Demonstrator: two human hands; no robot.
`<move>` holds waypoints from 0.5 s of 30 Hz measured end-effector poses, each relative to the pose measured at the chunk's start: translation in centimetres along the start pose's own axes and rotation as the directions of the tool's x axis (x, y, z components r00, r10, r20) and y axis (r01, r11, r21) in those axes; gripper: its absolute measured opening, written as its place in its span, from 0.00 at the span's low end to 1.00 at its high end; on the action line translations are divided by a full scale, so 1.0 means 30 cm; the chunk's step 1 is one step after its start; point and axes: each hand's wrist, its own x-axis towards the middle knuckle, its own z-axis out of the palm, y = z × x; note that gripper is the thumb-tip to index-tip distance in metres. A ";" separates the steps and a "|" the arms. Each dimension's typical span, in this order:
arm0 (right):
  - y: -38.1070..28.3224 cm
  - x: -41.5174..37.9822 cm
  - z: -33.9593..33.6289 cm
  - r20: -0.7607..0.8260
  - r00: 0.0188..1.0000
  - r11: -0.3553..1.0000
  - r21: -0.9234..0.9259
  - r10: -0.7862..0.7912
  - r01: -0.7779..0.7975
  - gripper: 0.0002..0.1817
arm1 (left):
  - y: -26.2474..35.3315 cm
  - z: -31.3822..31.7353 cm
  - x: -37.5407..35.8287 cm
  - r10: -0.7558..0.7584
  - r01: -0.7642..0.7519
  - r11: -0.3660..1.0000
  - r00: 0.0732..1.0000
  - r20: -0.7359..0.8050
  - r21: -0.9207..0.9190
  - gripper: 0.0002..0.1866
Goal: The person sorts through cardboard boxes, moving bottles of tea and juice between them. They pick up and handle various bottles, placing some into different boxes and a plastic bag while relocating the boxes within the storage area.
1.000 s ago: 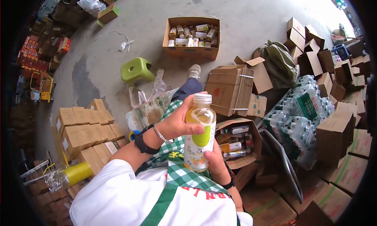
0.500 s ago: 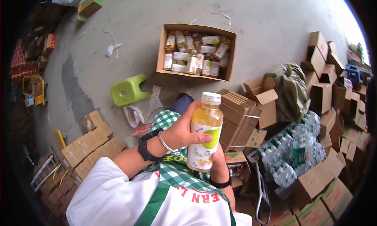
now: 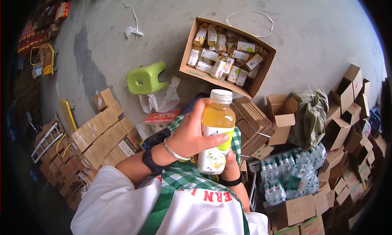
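Bottle: a juice bottle (image 3: 217,130) with a white cap stood upright, held in front of the chest.
Left hand (image 3: 194,133): wrapped around the bottle's middle — thumb across the label.
Right hand (image 3: 229,165): gripped the bottle's base from below.
Floor: an open carton (image 3: 261,77) of similar bottles lay beyond — a green stool (image 3: 146,77) just beside it.
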 end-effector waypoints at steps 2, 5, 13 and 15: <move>-0.037 0.009 -0.016 -0.008 0.999 0.997 -0.058 0.043 -0.043 0.54 | 0.001 0.010 0.023 -0.022 0.020 0.999 0.998 -0.051 -0.030 0.33; -0.129 0.065 -0.025 0.000 0.999 0.988 -0.145 0.050 -0.050 0.55 | -0.011 0.017 0.105 0.026 -0.013 0.997 0.987 -0.157 0.080 0.30; -0.188 0.087 -0.113 -0.049 0.970 0.970 -0.030 0.239 -0.240 0.53 | -0.066 0.033 0.214 0.023 0.059 0.956 0.962 -0.272 0.288 0.28; -0.185 0.105 -0.112 -0.061 0.957 0.958 0.019 0.285 -0.285 0.52 | -0.094 0.017 0.231 0.005 0.075 0.956 0.962 -0.274 0.284 0.28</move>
